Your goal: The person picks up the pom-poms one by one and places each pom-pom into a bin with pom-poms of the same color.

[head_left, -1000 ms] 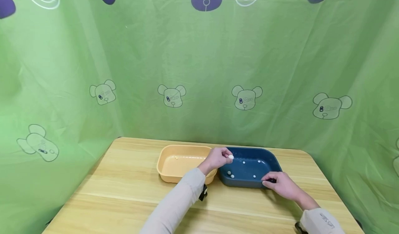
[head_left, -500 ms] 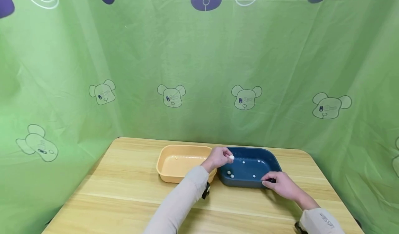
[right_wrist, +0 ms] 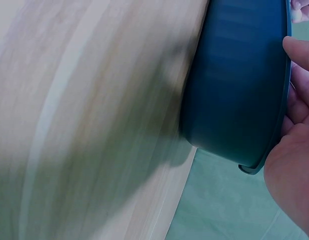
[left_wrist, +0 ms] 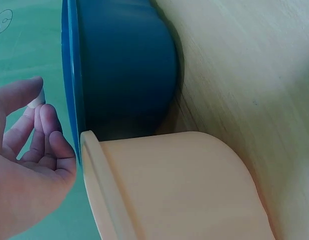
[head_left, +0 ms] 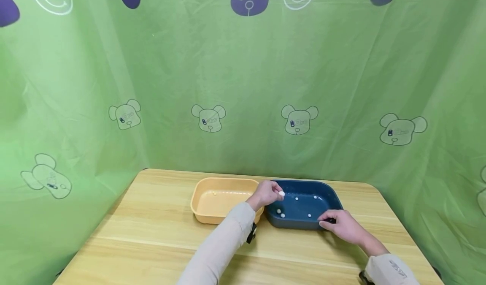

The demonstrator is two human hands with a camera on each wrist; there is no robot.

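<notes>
My left hand [head_left: 265,193] pinches a small white ball [head_left: 282,194] between thumb and fingertips, over the left side of the dark blue basin [head_left: 292,224]. In the left wrist view the ball [left_wrist: 36,100] is mostly covered by the thumb. Several more white balls lie scattered on the basin's floor, two of them close together [head_left: 282,215] near its front left corner. At the front right corner, my right hand [head_left: 343,226] grips the basin's rim; the right wrist view shows the thumb [right_wrist: 299,51] at the rim and the other fingers behind it.
A pale orange basin [head_left: 206,218] stands left of the blue one, with small light bits [head_left: 214,194] near its back; my left forearm [head_left: 224,242] crosses its right front corner. Both basins sit near the back of a wooden table [head_left: 144,234], with a green printed curtain [head_left: 250,74] behind.
The left hand has shifted very slightly to the right, still pinching the ball. The right hand keeps its place on the rim. The head view has tilted a touch.
</notes>
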